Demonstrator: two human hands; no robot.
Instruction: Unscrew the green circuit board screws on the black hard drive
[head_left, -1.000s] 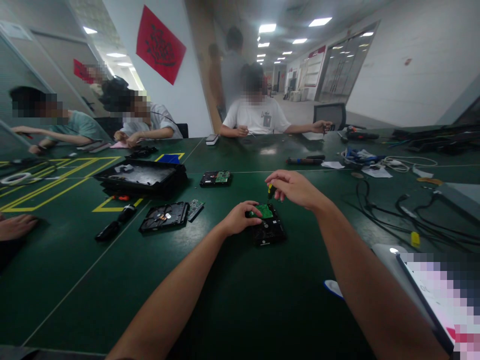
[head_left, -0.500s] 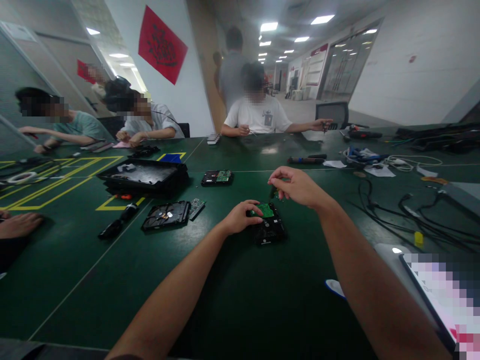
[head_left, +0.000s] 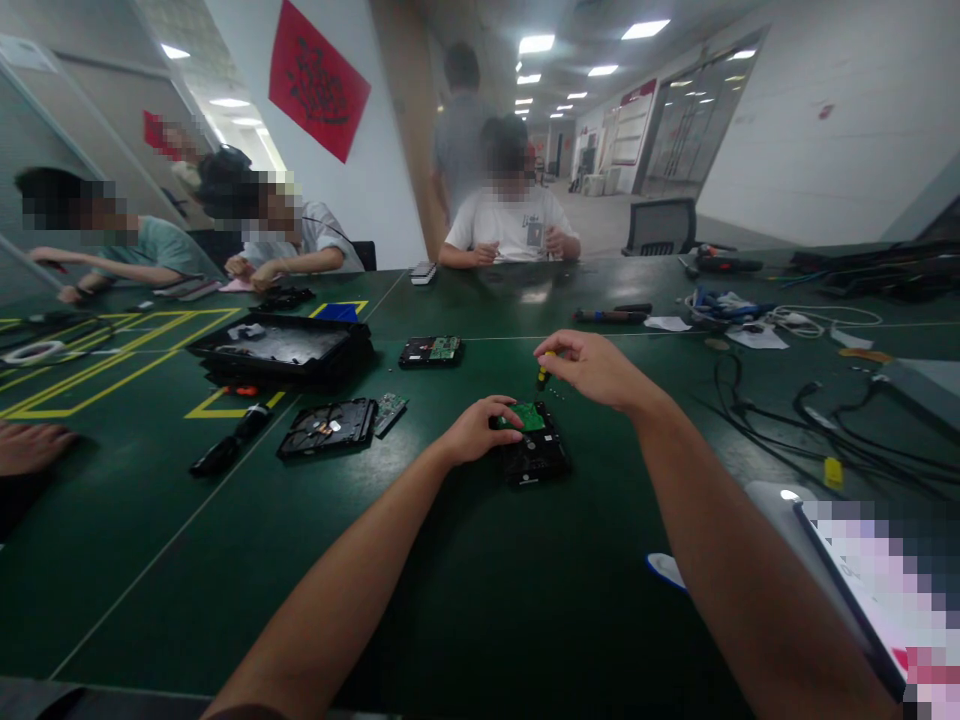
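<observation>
At green table [head_left: 465,610], pinches screwdriver [head_left: 542,377] in right hand [head_left: 583,364] over drive [head_left: 538,460], well in from near edge. Lays left hand [head_left: 478,431] on drive's left side, partly covering it; cannot tell whether gripping. Has tray [head_left: 300,342] to left, cables [head_left: 738,408] to right.

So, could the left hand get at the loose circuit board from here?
Likely yes: green tabletop lies between the left hand and loose circuit board, though that hand is on the black drive.
</observation>
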